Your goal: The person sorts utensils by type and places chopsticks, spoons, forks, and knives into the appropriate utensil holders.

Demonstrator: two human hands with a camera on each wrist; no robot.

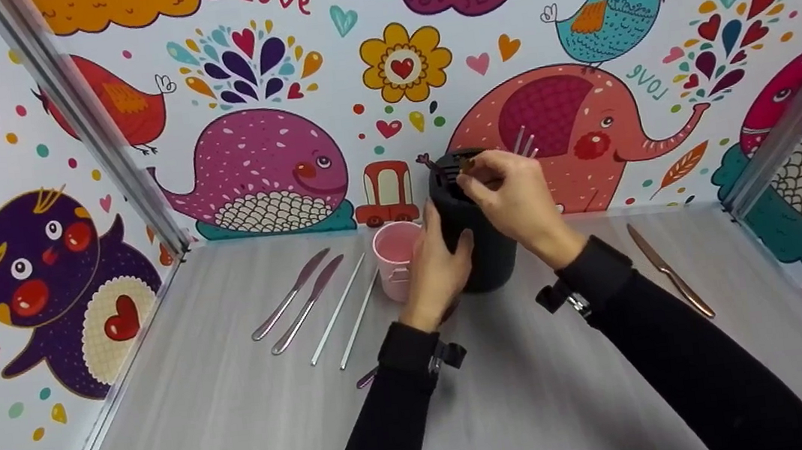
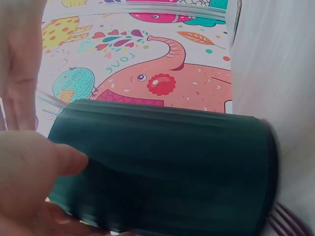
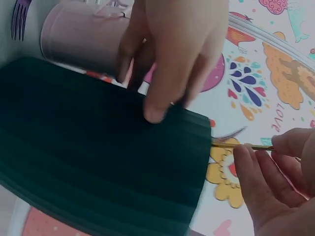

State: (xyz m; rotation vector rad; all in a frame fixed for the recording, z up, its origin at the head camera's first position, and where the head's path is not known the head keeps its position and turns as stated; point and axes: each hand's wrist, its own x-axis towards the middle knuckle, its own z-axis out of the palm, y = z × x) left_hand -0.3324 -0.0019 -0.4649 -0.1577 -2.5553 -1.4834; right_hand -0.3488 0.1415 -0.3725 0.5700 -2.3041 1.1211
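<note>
A tall dark green utensil holder (image 1: pixel 489 253) with a slotted top stands near the back wall, upright. My left hand (image 1: pixel 440 266) grips its left side, the thumb (image 2: pixel 74 160) lying along the wall of the holder. Over the top, my right hand (image 1: pixel 515 197) pinches a thin gold-coloured handle (image 3: pixel 243 146), whose other end disappears into the holder. What kind of utensil it is stays hidden. Two silver sticks (image 1: pixel 526 141) and a dark, fork-like tip (image 1: pixel 426 160) also stick up out of the holder.
Left of the holder stands a pink cup (image 1: pixel 393 256). Two table knives (image 1: pixel 308 303) and two silver sticks (image 1: pixel 358 313) lie further left. A copper-coloured knife (image 1: pixel 666 266) lies at the right. A purple fork (image 3: pixel 19 19) lies beside the cup. Printed walls surround the table.
</note>
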